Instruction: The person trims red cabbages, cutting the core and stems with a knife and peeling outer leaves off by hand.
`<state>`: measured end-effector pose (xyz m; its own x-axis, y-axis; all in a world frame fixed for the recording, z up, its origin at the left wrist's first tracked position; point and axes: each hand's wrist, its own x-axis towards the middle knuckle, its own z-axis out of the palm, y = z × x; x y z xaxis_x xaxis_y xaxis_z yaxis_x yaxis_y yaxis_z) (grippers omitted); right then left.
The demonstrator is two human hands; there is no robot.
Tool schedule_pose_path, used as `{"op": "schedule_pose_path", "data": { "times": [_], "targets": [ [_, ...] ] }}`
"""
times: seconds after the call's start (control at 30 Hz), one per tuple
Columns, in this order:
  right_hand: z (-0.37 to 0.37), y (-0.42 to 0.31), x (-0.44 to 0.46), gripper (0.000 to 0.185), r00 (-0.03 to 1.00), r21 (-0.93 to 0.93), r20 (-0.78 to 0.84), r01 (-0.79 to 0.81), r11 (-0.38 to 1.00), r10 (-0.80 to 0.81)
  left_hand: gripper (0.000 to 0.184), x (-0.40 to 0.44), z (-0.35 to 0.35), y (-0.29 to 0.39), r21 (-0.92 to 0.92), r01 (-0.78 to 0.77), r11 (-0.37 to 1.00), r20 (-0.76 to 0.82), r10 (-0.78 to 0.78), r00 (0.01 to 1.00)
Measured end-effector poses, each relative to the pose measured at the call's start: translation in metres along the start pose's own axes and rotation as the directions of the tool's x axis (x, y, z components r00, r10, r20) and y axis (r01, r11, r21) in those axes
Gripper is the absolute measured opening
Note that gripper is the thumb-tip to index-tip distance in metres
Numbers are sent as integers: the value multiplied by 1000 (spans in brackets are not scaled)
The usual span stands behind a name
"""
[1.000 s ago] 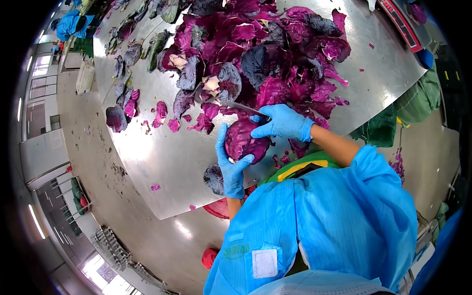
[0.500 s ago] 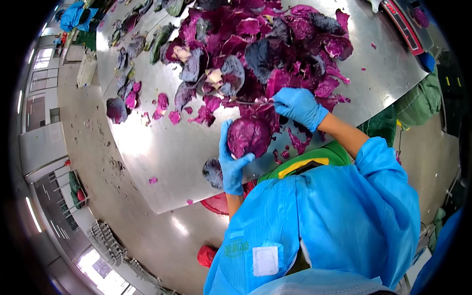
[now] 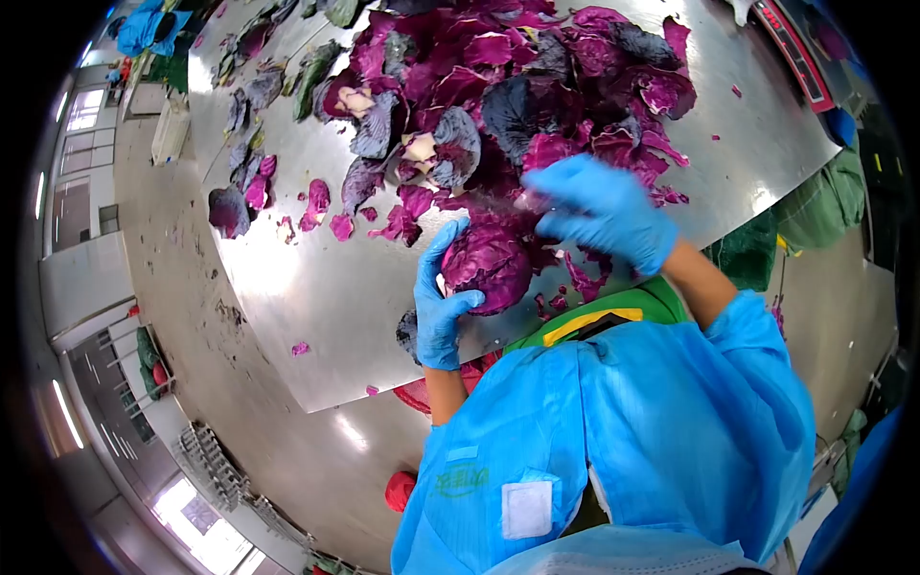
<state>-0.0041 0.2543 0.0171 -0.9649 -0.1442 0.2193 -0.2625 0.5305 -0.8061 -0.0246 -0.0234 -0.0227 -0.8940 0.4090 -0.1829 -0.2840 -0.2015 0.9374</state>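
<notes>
My left hand (image 3: 443,302) is wrapped around the left side of a red cabbage head (image 3: 487,268), thumb at its near side, holding it just above the steel table. Beyond the cabbage, to its right, my right hand (image 3: 604,213) is smeared by motion. Its fingers appear closed on a thin knife, seen more plainly half a second ago; the blade is now hardly visible. Both hands wear blue gloves. A large heap of purple cabbage leaves (image 3: 450,81) lies just past the hands. Near my left wrist is a dark outer leaf (image 3: 408,335), partly hidden.
The steel table (image 3: 316,355) ends close to my body. Loose leaves (image 3: 230,213) are scattered at its left. A red-fronted device (image 3: 793,53) stands at the far right corner. Green sacks (image 3: 819,206) are beside the right edge. A red object (image 3: 400,491) is on the floor.
My right hand has moved right and slightly nearer, away from the cabbage's far side, and is blurred. My left hand and the cabbage have shifted slightly, still together.
</notes>
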Motion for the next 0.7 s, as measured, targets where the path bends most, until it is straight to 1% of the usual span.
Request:
{"op": "schedule_pose_path", "data": {
  "times": [0.03, 0.07, 0.1, 0.17, 0.2, 0.27, 0.37, 0.4, 0.5, 0.53, 0.6, 0.63, 0.67, 0.7],
  "targets": [
    [16, -8, 2, 51, 992, 214, 107, -94, 972, 72, 93, 4, -1, 1, 81, 0, 997, 18, -2, 1000],
    [21, -12, 7, 55, 985, 70, 171, -32, 997, 19, 91, 7, 2, 6, 71, 80, 994, 13, -81, 997],
    [33, -8, 12, 59, 966, 15, 254, -42, 999, 37, 91, 9, 1, 7, 49, 98, 994, 24, -100, 995],
    [52, 12, 17, 57, 944, 89, 329, -51, 995, 19, 92, 12, 0, 9, 6, 131, 991, 42, -131, 991],
    [53, 16, 18, 56, 939, 72, 345, -34, 997, 7, 92, 12, 0, 11, 27, 97, 995, 43, -98, 994],
    [53, 20, 22, 54, 926, 41, 377, 5, 999, -20, 91, 14, -2, 12, 44, 115, 992, 34, -116, 993],
    [48, 28, 33, 53, 899, 40, 411, 147, 988, -151, 91, 16, -2, 12, 24, 149, 989, 54, -150, 987],
    [47, 34, 36, 51, 880, 47, 411, 239, 970, -237, 91, 17, -2, 12, 11, 159, 987, 66, -160, 985],
    [46, 25, 36, 51, 843, -164, 489, 343, 925, -226, 93, 20, -11, 10, 224, 112, 968, 55, -128, 990],
    [51, 27, 34, 44, 837, -181, 443, 435, 882, -321, 93, 20, -14, 6, 257, 75, 963, 73, -97, 993],
    [45, 24, 39, 40, 822, -305, 496, 466, 831, -279, 95, 19, -17, -1, 320, 1, 948, 106, -36, 994],
    [43, 23, 40, 39, 815, -361, 521, 481, 799, -255, 95, 17, -18, -4, 296, -28, 955, 161, -21, 987],
    [46, 37, 40, 27, 830, -471, 468, 524, 710, -302, 95, 15, -16, -4, 271, -53, 961, 217, -7, 976],
    [46, 46, 43, 18, 853, -513, 426, 502, 696, -301, 95, 15, -14, -3, 245, -77, 966, 277, 7, 961]
  ]
}}
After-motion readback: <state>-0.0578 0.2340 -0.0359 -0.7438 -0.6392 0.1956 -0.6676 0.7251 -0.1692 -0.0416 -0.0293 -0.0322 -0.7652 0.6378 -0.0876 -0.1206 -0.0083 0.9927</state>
